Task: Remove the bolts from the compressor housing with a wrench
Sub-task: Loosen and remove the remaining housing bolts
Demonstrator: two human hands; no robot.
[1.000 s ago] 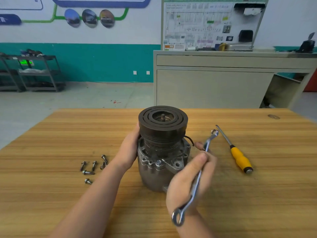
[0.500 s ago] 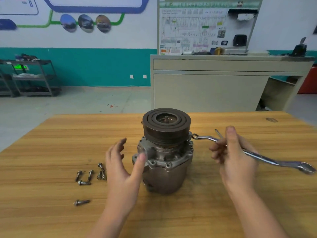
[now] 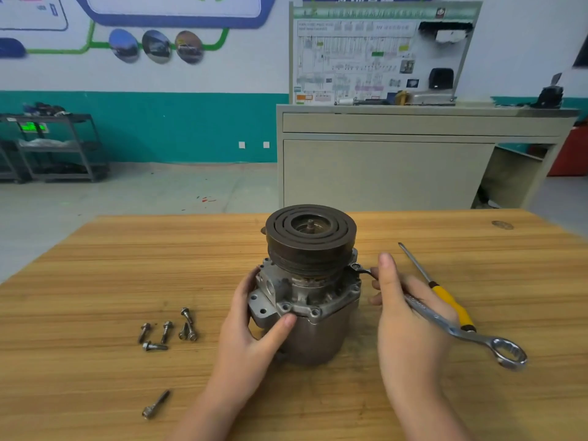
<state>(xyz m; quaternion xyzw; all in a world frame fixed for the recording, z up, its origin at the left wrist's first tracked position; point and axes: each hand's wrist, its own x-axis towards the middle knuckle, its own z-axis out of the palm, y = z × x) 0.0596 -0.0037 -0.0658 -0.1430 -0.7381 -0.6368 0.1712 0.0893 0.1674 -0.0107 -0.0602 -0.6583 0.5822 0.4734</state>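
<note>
The compressor housing (image 3: 321, 332) stands upright mid-table, a dark grooved pulley on top. My left hand (image 3: 251, 338) grips its left side, thumb on the front flange. My right hand (image 3: 404, 316) holds a silver combination wrench (image 3: 451, 329). The wrench's open end sits at the housing's right flange under the pulley, and its ring end points toward the lower right. Several removed bolts (image 3: 167, 331) lie in a cluster left of the housing, and one more bolt (image 3: 155, 404) lies nearer the table's front.
A yellow-handled screwdriver (image 3: 445, 294) lies on the wooden table (image 3: 95, 281) just right of my right hand. Behind the table stand a beige cabinet (image 3: 397, 160) with a wiring board and a metal shelf cart (image 3: 54, 148) at the left.
My left hand let go, then closed again on the housing's left side. My right hand swung the wrench around, so its open end now meets the right flange. One bolt now lies apart near the front.
</note>
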